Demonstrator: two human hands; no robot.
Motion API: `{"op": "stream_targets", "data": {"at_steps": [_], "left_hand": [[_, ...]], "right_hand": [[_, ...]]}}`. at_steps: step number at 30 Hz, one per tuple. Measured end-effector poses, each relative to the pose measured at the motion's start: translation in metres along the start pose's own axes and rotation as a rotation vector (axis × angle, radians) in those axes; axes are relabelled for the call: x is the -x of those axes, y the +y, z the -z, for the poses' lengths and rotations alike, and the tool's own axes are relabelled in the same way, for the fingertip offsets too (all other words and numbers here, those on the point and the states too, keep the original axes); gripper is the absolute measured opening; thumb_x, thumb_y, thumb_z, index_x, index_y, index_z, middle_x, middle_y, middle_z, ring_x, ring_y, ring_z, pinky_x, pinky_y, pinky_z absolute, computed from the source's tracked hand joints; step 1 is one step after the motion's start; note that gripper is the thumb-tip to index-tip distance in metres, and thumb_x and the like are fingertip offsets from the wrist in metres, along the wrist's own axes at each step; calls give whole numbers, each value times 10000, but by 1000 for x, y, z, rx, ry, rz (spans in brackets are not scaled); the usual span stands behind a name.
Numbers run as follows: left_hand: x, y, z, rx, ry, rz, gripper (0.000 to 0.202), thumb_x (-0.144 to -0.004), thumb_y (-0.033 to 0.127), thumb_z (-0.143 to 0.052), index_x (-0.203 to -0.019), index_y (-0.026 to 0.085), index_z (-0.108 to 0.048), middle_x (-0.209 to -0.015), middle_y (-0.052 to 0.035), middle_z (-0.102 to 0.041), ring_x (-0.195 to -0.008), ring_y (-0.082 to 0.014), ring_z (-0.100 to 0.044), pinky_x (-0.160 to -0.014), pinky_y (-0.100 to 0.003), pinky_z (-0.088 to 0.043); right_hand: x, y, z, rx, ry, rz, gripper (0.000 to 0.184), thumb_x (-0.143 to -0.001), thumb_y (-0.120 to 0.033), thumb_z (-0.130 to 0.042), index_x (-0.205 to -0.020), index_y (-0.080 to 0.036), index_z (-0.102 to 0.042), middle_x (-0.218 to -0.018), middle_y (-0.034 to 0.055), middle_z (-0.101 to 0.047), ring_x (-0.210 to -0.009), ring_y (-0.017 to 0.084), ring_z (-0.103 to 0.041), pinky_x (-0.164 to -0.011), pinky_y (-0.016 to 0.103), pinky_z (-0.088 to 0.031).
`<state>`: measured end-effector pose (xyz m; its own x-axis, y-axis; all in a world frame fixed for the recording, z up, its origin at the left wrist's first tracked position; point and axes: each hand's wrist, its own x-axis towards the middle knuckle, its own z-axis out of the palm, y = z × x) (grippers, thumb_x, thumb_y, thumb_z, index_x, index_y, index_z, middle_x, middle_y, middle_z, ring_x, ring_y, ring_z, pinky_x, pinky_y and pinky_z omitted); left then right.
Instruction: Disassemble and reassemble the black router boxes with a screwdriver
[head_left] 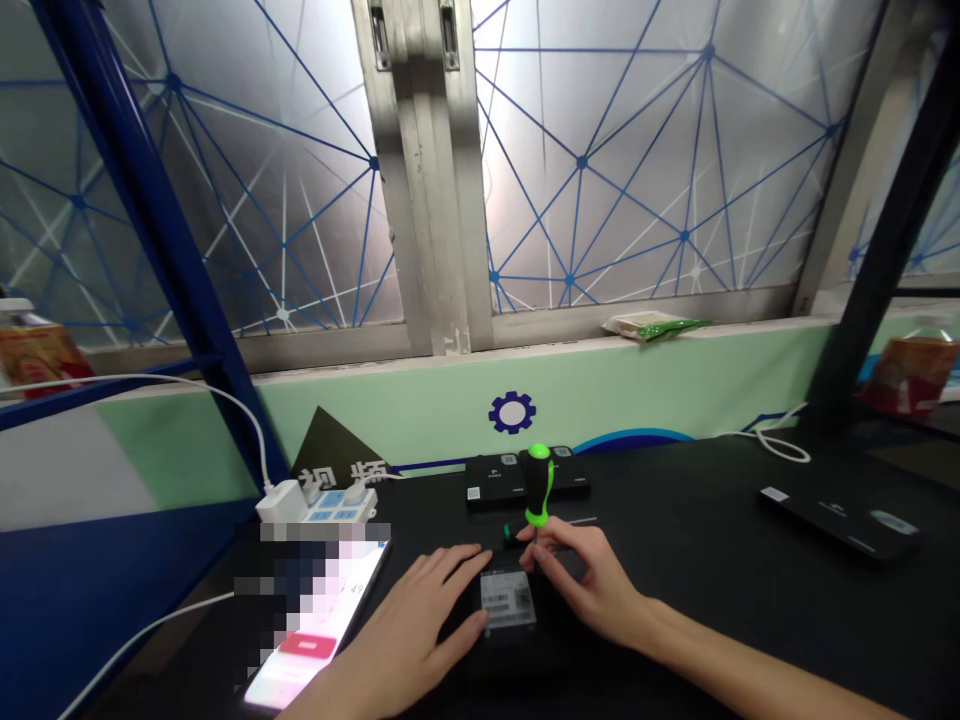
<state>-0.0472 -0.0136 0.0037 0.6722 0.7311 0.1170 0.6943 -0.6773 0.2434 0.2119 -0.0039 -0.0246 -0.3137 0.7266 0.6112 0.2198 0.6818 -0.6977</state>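
Observation:
A black-and-green screwdriver (538, 482) stands upright, its handle at the top. The fingertips of my right hand (581, 570) are pinched around its shaft, just under the bright green collar. Below it lies a flat black device (507, 645) with a white printed label (507, 598); its outline merges with the dark table. My left hand (420, 620) rests at the device's left side, fingers stretched and thumb apart, touching its edge. Behind my right hand a second screwdriver (512, 532) with a dark green handle lies on the table, partly hidden. The screwdriver's tip cannot be made out.
Two black boxes (491, 483) lie near the wall, and another black box (838, 522) is at the right. To the left are a lit phone (322, 630) and a white power strip (337, 505) with a charger and cable. A snack packet (652, 326) sits on the windowsill.

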Motion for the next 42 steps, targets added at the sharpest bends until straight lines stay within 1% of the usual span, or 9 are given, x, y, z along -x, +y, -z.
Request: {"op": "stream_targets", "data": {"at_steps": [7, 12, 14, 18, 23, 30, 38, 40, 42], "left_hand": [[1, -1, -1, -9, 35, -21, 501, -1041, 439, -434, -1525, 356, -338, -1524, -52, -457, -1363, -302, -469, -1132, -554, -357], [0, -2, -1, -7, 26, -17, 505, -1039, 439, -436, -1527, 355, -337, -1530, -52, -449, -1370, -304, -459, -1132, -549, -362], [0, -1, -1, -4, 20, -14, 505, -1038, 435, -438, -1526, 351, -338, -1534, -52, -443, -1375, -304, -452, -1137, -557, -351], [0, -1, 0, -5, 22, -9, 498, -1037, 440, -441, -1519, 353, -350, -1528, -50, -452, -1370, -306, -459, -1134, -572, -345], [1, -1, 0, -10, 33, -13, 496, -1035, 443, -444, -1515, 351, -363, -1518, -51, -467, -1362, -306, -470, -1134, -562, -352], [0, 1, 1, 3, 18, -10, 490, -1037, 428, -441, -1514, 349, -359, -1527, -53, -454, -1372, -302, -457, -1134, -572, -346], [0, 2, 1, 7, -24, 16, 503, -1042, 437, -422, -1526, 347, -323, -1551, -47, -416, -1405, -298, -410, -1147, -587, -317], [0, 1, 1, 6, -25, 17, 500, -1044, 444, -416, -1526, 348, -324, -1553, -45, -413, -1405, -299, -408, -1149, -586, -314], [0, 1, 1, 6, -29, 19, 499, -1044, 447, -413, -1526, 347, -324, -1555, -43, -409, -1407, -297, -406, -1152, -582, -313]], "right_hand": [[-1, 6, -4, 6, 38, -34, 180, -987, -315, -535, -890, -196, -629, -780, 50, -714, -747, 181, -704, -726, 271, -575], [0, 4, -4, 9, 57, -41, 165, -982, -314, -548, -946, -184, -642, -788, 49, -711, -665, 161, -669, -704, 271, -568], [0, 2, -3, 5, 44, -30, 179, -995, -302, -523, -936, -183, -642, -820, 61, -719, -728, 172, -688, -730, 272, -564], [-1, 1, 0, 14, -7, 6, 240, -1021, -303, -467, -899, -188, -639, -855, 78, -728, -945, 215, -707, -802, 277, -557], [-1, 4, -1, 16, -14, -7, 224, -1023, -316, -469, -925, -190, -627, -842, 63, -723, -802, 185, -713, -771, 271, -567], [0, 8, -6, 9, 35, -18, 159, -986, -290, -538, -888, -202, -626, -768, 37, -696, -795, 192, -711, -745, 275, -577], [-1, 9, -6, 12, 63, -22, 147, -961, -303, -589, -879, -193, -640, -732, 19, -668, -655, 159, -651, -696, 264, -559], [-1, 8, -5, 17, 50, -22, 156, -975, -297, -566, -890, -188, -638, -755, 29, -681, -659, 156, -651, -706, 263, -553], [-1, 5, -3, 15, 17, -13, 167, -997, -273, -521, -913, -185, -636, -803, 49, -708, -734, 168, -677, -751, 266, -548]]}}
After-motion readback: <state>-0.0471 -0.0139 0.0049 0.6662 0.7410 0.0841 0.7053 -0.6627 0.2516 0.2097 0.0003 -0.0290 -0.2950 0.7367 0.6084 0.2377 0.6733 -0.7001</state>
